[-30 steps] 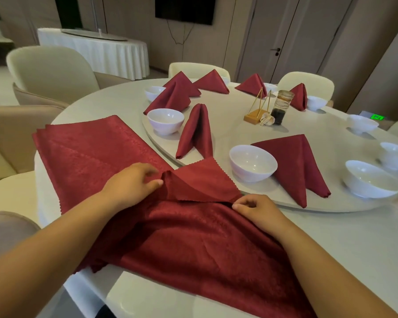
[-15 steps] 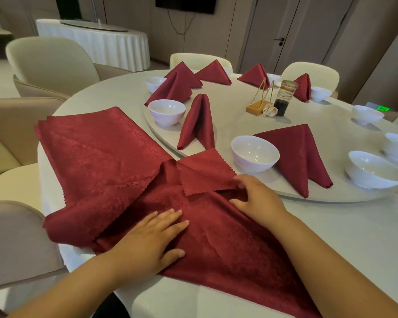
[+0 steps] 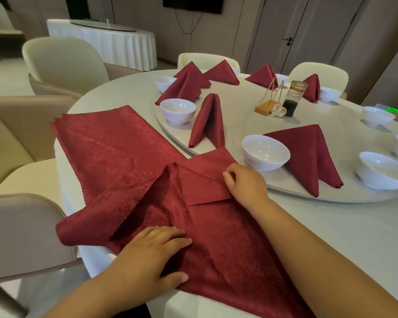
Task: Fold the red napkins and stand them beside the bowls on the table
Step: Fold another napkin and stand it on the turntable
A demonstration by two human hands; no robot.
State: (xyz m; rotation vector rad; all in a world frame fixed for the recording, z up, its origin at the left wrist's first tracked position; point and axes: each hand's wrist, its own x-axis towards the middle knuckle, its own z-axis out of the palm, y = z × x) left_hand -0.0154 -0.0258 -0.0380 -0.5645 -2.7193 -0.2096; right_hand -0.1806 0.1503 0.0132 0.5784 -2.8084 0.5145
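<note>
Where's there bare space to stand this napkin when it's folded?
Bare table right of your right hand, this side of the turntable rim. Also turntable centre, between the standing napkin and sauce jar. Crowded: near left, under the half-folded napkin and flat napkin stack; far edge.

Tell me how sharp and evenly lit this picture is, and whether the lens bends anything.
Head view: soft, even room light with faint shadows under the nearest white ceramic bowl; the red cloth napkin is sharp; wide-angle bending tilts the brown door; the green lit sign glares slightly.
</note>
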